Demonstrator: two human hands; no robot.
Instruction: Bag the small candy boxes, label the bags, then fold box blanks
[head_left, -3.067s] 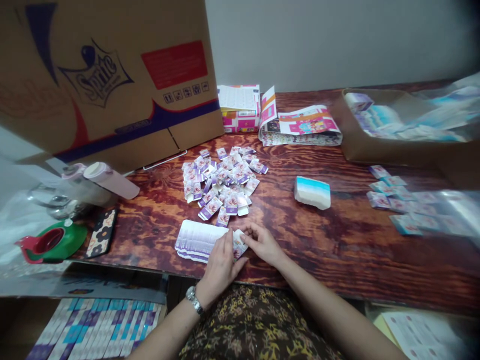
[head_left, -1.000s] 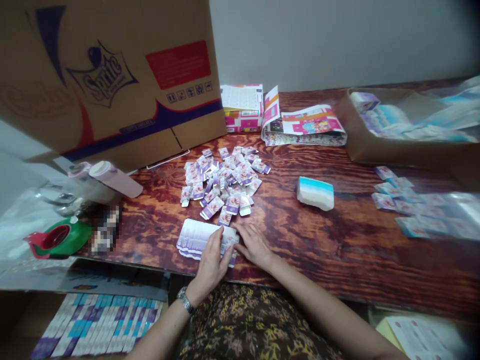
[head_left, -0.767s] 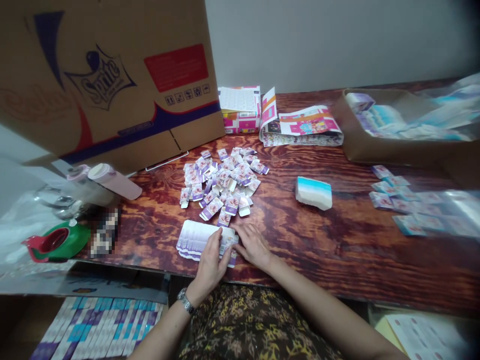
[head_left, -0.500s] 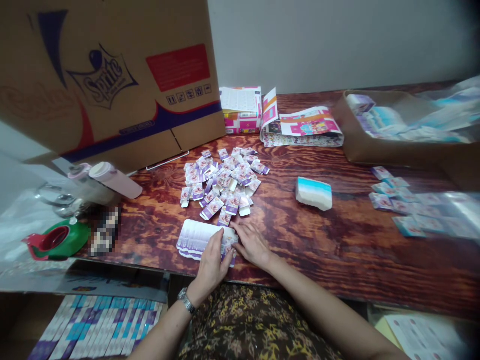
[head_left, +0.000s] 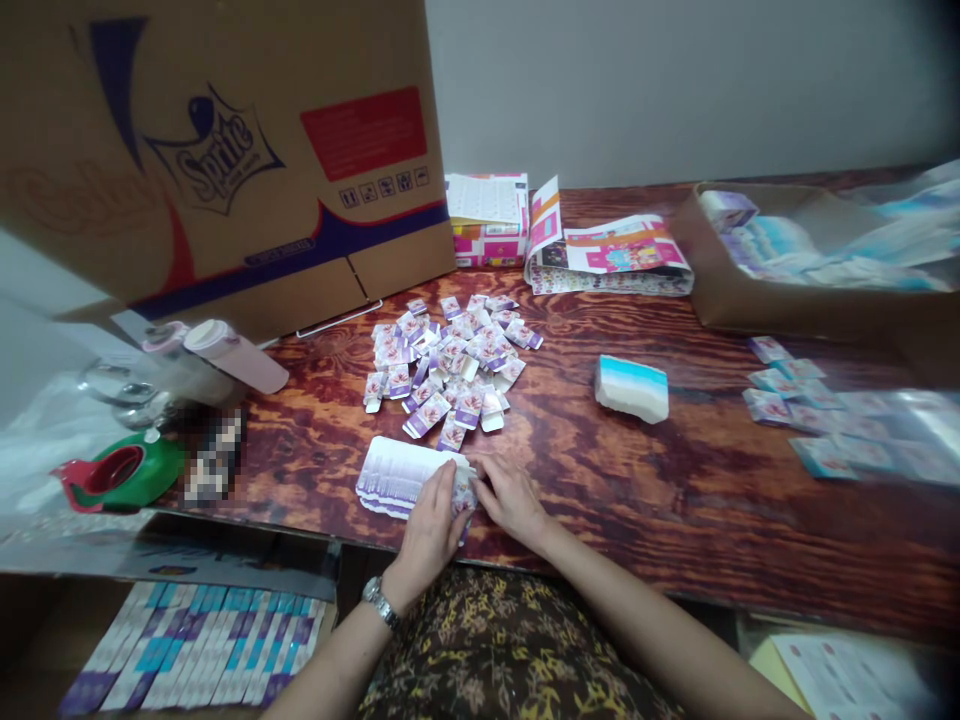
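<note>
A fanned stack of flat white-and-purple cartons (head_left: pixel 394 470) lies at the table's front edge. Over its right end, my left hand (head_left: pixel 429 525) pinches a small flower-printed carton (head_left: pixel 465 485) between thumb and fingers. From the other side my right hand (head_left: pixel 514 505) closes its fingertips on the carton's right edge; the fingers partly hide it. Just beyond my hands sits a loose pile of small folded boxes (head_left: pixel 450 365) with the same flower print, some with end flaps standing out. A banded block of blue-and-white flat cartons (head_left: pixel 631 388) rests to the right.
A large Sprite cardboard box (head_left: pixel 300 240) stands at the back left, bottles (head_left: pixel 236 355) and a green-and-red tape roll (head_left: pixel 124 475) before it. An open carton (head_left: pixel 795 305) and small packs (head_left: pixel 802 410) are at right. A box of packed cartons (head_left: pixel 202 640) sits below left.
The carton in my hands has tilted, and my fingers have shifted slightly around it. The view has moved a little; the pile and stack look the same.
</note>
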